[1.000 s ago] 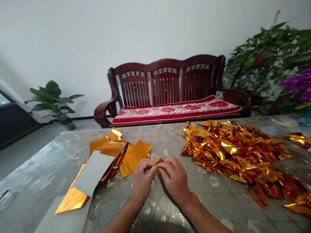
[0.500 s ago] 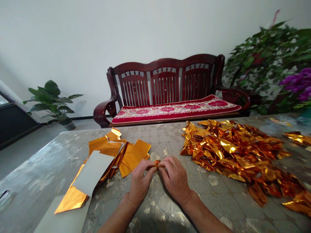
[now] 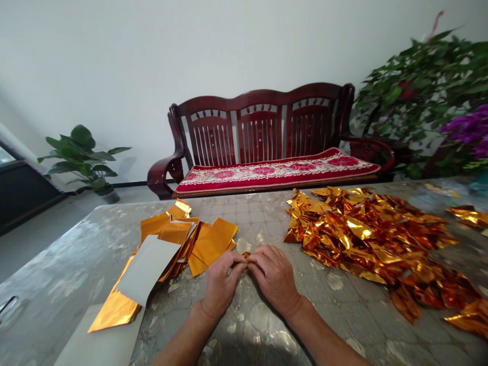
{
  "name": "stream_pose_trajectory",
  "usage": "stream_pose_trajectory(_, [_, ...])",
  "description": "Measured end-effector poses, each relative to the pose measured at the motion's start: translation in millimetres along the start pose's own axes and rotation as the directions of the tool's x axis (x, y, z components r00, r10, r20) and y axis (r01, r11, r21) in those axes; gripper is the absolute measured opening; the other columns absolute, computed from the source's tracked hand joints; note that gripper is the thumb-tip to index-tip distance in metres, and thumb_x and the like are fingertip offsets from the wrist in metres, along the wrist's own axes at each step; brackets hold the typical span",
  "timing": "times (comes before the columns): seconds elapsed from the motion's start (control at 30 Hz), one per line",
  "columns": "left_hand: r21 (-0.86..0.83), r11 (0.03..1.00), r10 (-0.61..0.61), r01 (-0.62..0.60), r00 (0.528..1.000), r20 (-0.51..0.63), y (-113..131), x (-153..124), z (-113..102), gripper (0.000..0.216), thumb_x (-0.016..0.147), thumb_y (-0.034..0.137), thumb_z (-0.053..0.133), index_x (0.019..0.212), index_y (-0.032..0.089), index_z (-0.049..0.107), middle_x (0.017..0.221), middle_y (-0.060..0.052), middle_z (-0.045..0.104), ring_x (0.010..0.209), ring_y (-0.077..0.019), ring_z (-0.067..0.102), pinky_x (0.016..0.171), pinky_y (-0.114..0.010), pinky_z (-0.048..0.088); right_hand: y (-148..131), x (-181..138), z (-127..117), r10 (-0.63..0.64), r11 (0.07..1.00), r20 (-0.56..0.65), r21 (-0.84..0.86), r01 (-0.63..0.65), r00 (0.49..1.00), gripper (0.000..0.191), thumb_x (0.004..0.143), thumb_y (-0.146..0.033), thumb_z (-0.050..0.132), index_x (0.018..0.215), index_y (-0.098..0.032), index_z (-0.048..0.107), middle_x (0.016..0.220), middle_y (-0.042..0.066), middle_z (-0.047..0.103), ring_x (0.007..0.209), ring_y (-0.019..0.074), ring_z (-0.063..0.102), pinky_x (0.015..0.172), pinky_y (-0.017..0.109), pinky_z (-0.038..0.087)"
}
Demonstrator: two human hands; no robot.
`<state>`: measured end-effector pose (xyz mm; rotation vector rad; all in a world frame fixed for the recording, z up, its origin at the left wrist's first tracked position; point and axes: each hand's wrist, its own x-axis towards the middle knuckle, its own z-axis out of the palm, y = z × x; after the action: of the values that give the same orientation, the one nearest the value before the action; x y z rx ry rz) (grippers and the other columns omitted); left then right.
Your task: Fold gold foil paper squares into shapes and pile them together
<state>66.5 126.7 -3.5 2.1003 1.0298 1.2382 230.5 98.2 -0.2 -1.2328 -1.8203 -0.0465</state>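
Note:
Both hands meet over the table at the centre, pinching one small piece of gold foil paper (image 3: 246, 254) between thumbs and fingertips. My left hand (image 3: 223, 282) is closed on its left side, and my right hand (image 3: 275, 277) on its right. Most of the piece is hidden by the fingers. Left of my hands lies a loose stack of flat gold foil sheets (image 3: 213, 244), with a pale sheet (image 3: 148, 267) turned face up on top. To the right spreads a large heap of folded gold foil pieces (image 3: 358, 234).
A patterned cover lies on the table (image 3: 244, 330). At lower left is a flat pale board (image 3: 101, 340) under the sheets. Clear plastic (image 3: 438, 193) sits at the far right. Behind the table stand a wooden bench (image 3: 259, 132) with a red cushion (image 3: 278, 170) and potted plants (image 3: 87, 157).
Less of the foil piece shows now, as my fingertips have closed in over it. The rest of the scene shifts only slightly with the camera.

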Motion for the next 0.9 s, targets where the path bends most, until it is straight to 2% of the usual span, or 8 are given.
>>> stream_pose_trajectory(0.17, [-0.043,0.994,-0.100,0.101,0.995,0.023,1.1,-1.7,0.7,0.007,0.089,0.025,0.063,0.090,0.020,0.069,0.081,0.001,0.069,0.073,-0.0117,0.061,0.071,-0.022,0.047,3.0,0.1,-0.3,0.004,1.000,-0.012,-0.007,-0.004,1.000,0.015,0.095,-0.031,0.058,0.087,-0.021,0.066,0.082,0.003,0.063,0.081,0.0192,0.054,0.073,0.031,0.038])
stream_pose_trajectory(0.3, [-0.084,0.980,-0.185,0.183,0.983,-0.016,-0.4,-2.0,2.9,0.007,0.086,0.026,0.064,0.086,0.019,0.065,0.077,0.002,0.066,0.070,-0.0118,0.060,0.068,-0.022,0.047,2.8,-0.1,-0.1,0.005,1.000,-0.031,-0.012,-0.006,1.000,0.010,0.093,-0.028,0.062,0.087,-0.022,0.066,0.081,0.002,0.066,0.080,0.0188,0.055,0.074,0.031,0.037])
stream_pose_trajectory(0.5, [-0.157,0.958,-0.248,0.239,0.968,-0.043,-2.1,-1.7,7.3,0.011,0.085,0.028,0.065,0.085,0.018,0.062,0.078,0.002,0.064,0.071,-0.0121,0.060,0.068,-0.022,0.047,0.1,-0.5,-2.7,-0.031,0.999,-0.093,-0.046,0.027,0.995,0.005,0.091,-0.023,0.065,0.087,-0.022,0.066,0.081,0.001,0.069,0.082,0.0187,0.056,0.076,0.032,0.037])
stream_pose_trajectory(0.73, [-0.231,0.941,-0.265,0.248,0.963,-0.044,-2.3,-2.6,7.4,0.012,0.084,0.028,0.066,0.083,0.018,0.058,0.075,0.003,0.061,0.069,-0.0114,0.058,0.067,-0.022,0.046,-1.5,1.1,-4.9,-0.067,0.996,-0.075,-0.067,0.062,0.995,0.007,0.093,-0.024,0.062,0.090,-0.023,0.068,0.085,0.002,0.070,0.084,0.0188,0.055,0.078,0.033,0.037])
stream_pose_trajectory(0.9, [-0.188,0.957,-0.235,0.223,0.971,-0.045,-4.2,-3.9,5.5,0.012,0.084,0.028,0.067,0.081,0.018,0.059,0.073,0.003,0.061,0.067,-0.0112,0.057,0.065,-0.021,0.045,0.2,2.1,-5.0,-0.064,0.997,-0.009,-0.039,0.063,0.998,0.010,0.095,-0.024,0.058,0.088,-0.021,0.065,0.086,0.004,0.068,0.085,0.0192,0.054,0.079,0.033,0.039])
